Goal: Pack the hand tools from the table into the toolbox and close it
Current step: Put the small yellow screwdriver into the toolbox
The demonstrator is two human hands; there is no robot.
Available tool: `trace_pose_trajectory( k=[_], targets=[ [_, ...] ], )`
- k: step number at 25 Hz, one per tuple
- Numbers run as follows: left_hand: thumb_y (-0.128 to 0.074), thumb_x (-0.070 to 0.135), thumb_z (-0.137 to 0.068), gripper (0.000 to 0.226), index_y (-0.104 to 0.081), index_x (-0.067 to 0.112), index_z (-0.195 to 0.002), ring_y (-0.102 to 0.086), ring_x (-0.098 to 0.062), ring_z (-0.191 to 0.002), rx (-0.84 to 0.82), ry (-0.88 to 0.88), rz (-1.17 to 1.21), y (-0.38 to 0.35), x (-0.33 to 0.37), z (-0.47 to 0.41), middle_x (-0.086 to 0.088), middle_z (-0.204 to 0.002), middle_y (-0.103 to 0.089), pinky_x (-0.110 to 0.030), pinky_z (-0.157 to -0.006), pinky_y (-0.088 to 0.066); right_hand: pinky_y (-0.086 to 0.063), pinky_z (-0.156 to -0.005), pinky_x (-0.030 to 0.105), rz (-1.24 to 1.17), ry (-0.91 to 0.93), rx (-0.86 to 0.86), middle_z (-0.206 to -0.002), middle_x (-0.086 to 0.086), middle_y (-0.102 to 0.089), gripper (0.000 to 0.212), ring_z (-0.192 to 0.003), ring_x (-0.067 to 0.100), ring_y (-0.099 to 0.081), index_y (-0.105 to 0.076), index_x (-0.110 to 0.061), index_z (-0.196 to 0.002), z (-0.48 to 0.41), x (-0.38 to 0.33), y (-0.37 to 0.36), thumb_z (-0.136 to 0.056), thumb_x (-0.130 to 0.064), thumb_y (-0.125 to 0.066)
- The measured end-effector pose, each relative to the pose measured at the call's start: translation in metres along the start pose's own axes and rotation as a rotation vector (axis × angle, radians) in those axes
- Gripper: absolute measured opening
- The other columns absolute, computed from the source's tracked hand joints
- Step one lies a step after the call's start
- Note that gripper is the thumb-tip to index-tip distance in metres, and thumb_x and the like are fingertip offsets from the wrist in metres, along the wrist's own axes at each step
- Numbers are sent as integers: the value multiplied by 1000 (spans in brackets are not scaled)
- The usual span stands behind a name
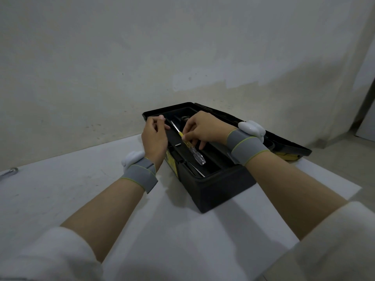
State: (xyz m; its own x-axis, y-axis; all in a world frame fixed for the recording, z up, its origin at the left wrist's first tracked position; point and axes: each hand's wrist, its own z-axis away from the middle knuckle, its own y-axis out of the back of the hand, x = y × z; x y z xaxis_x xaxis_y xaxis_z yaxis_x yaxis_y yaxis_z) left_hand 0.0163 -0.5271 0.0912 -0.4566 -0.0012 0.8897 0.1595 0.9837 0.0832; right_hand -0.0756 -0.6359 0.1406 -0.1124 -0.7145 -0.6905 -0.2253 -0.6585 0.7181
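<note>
Pale, patchy wall (121, 57) backs a white table (81, 189). On the table's right part sits the open black toolbox (219, 189), its lid (284, 142) laid back flat behind it. Seen from the head, the right hand (203, 128) pinches a screwdriver (196, 156) at its yellow collar between thumb and forefinger. It is held over the long top tray, shaft pointing to the far end. Whether the handle already touches the tray I cannot tell. The left hand (155, 136) is at the box's left rim with its fingers curled over the edge, seemingly gripping it to steady the box.

The step in hand looks like laying the screwdriver into the tray. To do it well, lower it along the tray's length so both ends lie below the rim, and let go only once it rests flat. A tool left crosswise or propped on the edge could stop the lid from shutting. A thin metal rod (199, 173) lies at the tray's near end, and the handle should settle beside it, not on it. A small metal tool (10, 171) shows at the table's far left edge, so packing is likely unfinished.

The screwdriver has a clear, glassy handle, a yellow collar and a slim bright shaft. The smooth plastic looks likely to roll or slip
</note>
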Motion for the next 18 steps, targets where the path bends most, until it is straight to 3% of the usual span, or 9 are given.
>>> trace_pose_trajectory(
  k=[7,10,13,18],
  targets=[
    [-39,30,-98,22,-52,13,-93,-55,-17,-84,11,0,8,-2,1,1,4,-73,-58,-40,-88,-45,-53,-43,24,97,-3,-42,-78,12,-65,12,-61,21,-64,-57,-13,-92,6,6,-3,-84,-10,-65],
    [-39,30,-99,22,-52,13,-93,-55,-18,-84,13,0,12,-2,0,1,4,-73,-58,-40,-89,-45,-47,-40,21,208,19,-82,-71,2,-62,10,-58,21,-64,-58,-17,-89,8,6,-4,-83,-11,-65],
    [-39,30,-98,22,-52,13,-91,-56,-18,-84,13,-3,3,-3,0,0,6,-71,-58,-41,-90,-45,-50,-53,27,301,58,-92,-67,-7,-55,8,-49,15,-55,-63,-18,-86,8,6,-4,-81,-13,-67],
    [-40,30,-98,22,-51,12,-90,-56,-19,-83,11,-16,-3,-6,-2,-1,6,-70,-57,-41,-89,-46,-52,-73,33,408,81,-88,-65,-13,-50,13,-75,16,-56,-71,-16,-91,8,6,-4,-79,-19,-71]
  ],
)
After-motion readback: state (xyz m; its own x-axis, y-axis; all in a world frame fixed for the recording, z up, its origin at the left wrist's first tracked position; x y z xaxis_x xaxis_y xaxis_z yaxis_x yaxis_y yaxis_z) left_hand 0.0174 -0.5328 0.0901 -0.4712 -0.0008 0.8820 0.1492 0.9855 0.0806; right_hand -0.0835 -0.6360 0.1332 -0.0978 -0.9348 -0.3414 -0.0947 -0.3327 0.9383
